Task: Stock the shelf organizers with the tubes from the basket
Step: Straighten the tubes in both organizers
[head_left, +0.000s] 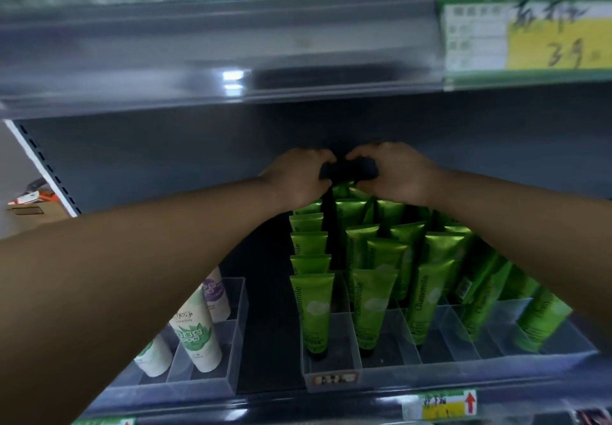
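Green Chamomile tubes (313, 312) stand cap-down, rows deep, in clear divided organizer (334, 366). Left rows upright, right rows tilted.

Left hand (299, 176): bare, slightly blurred.
Right hand (399, 173): bare, slightly blurred.
Left forearm (149, 259): bare along all that shows.
Right forearm (516, 222): bare to the edge of view.

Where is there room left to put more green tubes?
In the clear organizer, the lanes' front ends are bare, ahead of the green tubes. A dark shelf strip lies free between it and the white-tube organizer. The back is crowded, where the left hand and right hand grip a dark thing.
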